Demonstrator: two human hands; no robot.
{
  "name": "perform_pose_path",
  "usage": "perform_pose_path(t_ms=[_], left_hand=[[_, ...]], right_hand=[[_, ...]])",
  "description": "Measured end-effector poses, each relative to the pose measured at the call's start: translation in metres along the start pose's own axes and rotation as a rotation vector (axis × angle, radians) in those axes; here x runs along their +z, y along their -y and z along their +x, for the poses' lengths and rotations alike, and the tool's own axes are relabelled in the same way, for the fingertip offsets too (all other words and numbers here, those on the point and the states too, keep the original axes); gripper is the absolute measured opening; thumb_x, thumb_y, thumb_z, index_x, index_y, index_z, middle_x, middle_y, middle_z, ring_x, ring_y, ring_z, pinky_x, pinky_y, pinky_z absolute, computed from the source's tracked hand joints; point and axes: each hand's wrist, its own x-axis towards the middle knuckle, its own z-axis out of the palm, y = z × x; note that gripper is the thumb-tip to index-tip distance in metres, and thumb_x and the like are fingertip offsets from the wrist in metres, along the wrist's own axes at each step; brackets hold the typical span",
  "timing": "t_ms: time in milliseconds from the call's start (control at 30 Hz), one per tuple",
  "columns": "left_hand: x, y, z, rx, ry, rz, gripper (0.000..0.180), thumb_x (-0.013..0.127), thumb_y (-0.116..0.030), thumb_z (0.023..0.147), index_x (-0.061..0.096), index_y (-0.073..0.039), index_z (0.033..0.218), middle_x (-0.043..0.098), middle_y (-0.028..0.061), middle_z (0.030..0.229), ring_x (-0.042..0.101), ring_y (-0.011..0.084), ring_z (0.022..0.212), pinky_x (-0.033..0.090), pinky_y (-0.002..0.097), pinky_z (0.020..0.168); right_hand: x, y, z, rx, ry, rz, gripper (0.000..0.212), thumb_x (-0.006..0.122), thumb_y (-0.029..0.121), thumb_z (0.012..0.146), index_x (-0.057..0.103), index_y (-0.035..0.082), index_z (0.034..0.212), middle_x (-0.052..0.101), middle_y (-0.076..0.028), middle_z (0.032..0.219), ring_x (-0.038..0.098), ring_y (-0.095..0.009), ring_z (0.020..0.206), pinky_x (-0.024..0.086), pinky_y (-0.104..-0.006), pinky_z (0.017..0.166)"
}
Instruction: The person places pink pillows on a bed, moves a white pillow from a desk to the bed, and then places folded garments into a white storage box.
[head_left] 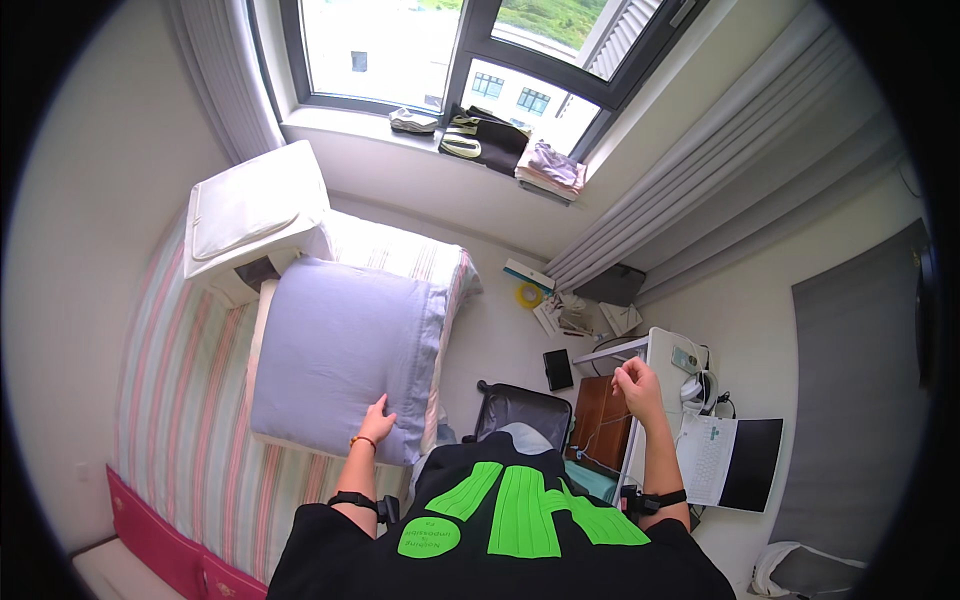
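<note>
A flat lavender-grey pillow or folded cover (345, 350) lies on the striped bed. My left hand (374, 421), with a beaded bracelet at the wrist, rests on it near its lower right edge, index finger stretched out and nothing visible gripped. Raised to the right, beside the white desk, is my right hand (638, 388). Its fingers are curled together; whether they pinch anything is too small to make out. Thin cable shows below that hand, over a brown box (598, 415), and I cannot tell if it touches the fingers.
A white bag-like case (255, 205) stands on the bed's far left. An open dark suitcase (524, 405) sits on the floor ahead of me. The desk at right bears a laptop (725, 462) and headphones (697, 390). Folded clothes (485, 138) line the windowsill.
</note>
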Motion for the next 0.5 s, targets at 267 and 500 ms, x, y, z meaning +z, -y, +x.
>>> perform_pose_path(t_ms=[267, 500], left_hand=[[0.008, -0.007, 0.029, -0.247, -0.093, -0.055, 0.062, 0.071, -0.027, 0.08, 0.043, -0.014, 0.133, 0.053, 0.0249, 0.119, 0.055, 0.041, 0.11, 0.044, 0.0434, 0.098], [0.011, -0.065, 0.058, -0.56, -0.165, 0.127, 0.07, 0.069, -0.031, 0.08, 0.038, 0.006, 0.13, 0.054, 0.0347, 0.126, 0.054, 0.046, 0.117, 0.043, 0.0443, 0.102]], right_hand=[[-0.034, -0.04, 0.111, 0.067, -0.08, 0.063, 0.022, 0.055, 0.009, 0.093, 0.048, 0.007, 0.072, 0.057, -0.004, 0.063, 0.056, -0.012, 0.055, 0.044, -0.0251, 0.053], [-0.065, -0.026, 0.255, -0.007, 0.026, 0.011, 0.036, 0.06, 0.02, 0.095, 0.061, 0.001, 0.065, 0.06, -0.003, 0.06, 0.053, -0.009, 0.056, 0.041, -0.0246, 0.054]])
